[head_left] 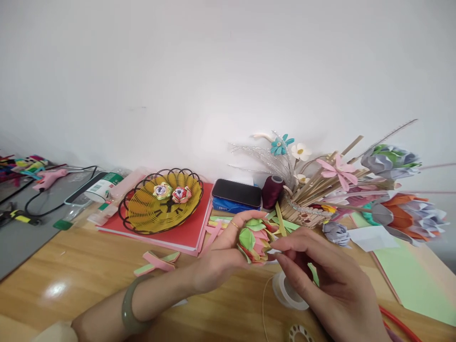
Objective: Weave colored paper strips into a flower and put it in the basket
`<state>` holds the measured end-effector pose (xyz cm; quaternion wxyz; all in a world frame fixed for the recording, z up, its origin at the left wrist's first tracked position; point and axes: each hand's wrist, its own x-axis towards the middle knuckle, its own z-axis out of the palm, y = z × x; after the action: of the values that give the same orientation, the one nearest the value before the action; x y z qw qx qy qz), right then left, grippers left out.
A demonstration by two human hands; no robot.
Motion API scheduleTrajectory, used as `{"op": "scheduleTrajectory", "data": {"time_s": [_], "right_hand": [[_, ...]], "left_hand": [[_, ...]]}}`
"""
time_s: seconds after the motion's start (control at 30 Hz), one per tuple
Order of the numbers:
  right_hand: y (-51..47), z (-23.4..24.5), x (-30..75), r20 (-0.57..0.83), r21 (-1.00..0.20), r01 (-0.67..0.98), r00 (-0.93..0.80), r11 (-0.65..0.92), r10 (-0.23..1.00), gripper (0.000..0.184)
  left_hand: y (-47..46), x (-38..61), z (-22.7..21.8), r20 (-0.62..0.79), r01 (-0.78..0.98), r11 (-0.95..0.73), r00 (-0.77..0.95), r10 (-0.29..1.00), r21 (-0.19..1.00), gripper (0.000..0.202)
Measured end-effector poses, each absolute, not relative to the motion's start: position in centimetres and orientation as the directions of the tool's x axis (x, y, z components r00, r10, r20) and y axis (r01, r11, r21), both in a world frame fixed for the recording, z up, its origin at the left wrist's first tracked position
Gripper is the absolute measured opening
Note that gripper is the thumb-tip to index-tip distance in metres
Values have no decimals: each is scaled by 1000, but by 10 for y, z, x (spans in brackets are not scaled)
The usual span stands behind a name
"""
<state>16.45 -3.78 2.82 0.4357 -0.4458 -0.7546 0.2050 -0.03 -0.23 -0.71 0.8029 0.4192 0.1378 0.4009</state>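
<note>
A folded paper flower [254, 241] with green, pink and yellow petals is held up over the table at the centre. My left hand [219, 261] curls its fingers and thumb around it from the left. From the right, my right hand [331, 282] pinches the flower's near edge between thumb and forefinger; whether a separate small piece is in that pinch I cannot tell. Below the hands a clear round tub [289, 290] and a roll with a holed rim [299, 334] are partly covered by my right hand.
A yellow woven basket [142, 216] with two small paper flowers lies on red paper [110, 221]. Behind my hands are a phone [237, 192] and a dark thread spool [272, 190]. Paper flowers in a wicker holder [304, 214] lean right. A pink glue gun [50, 179] lies left.
</note>
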Motion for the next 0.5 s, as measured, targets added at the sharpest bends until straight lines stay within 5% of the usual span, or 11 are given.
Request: {"op": "scheduleTrajectory", "data": {"time_s": [0.17, 0.5], "right_hand": [[-36, 24, 165, 439, -695, 533, -217, 483, 872, 12], [-29, 28, 167, 202, -830, 483, -206, 279, 958, 15]], "left_hand": [[-3, -8, -8, 209, -264, -56, 599, 773, 963, 59], [-1, -7, -7, 424, -131, -437, 593, 685, 890, 58]]}}
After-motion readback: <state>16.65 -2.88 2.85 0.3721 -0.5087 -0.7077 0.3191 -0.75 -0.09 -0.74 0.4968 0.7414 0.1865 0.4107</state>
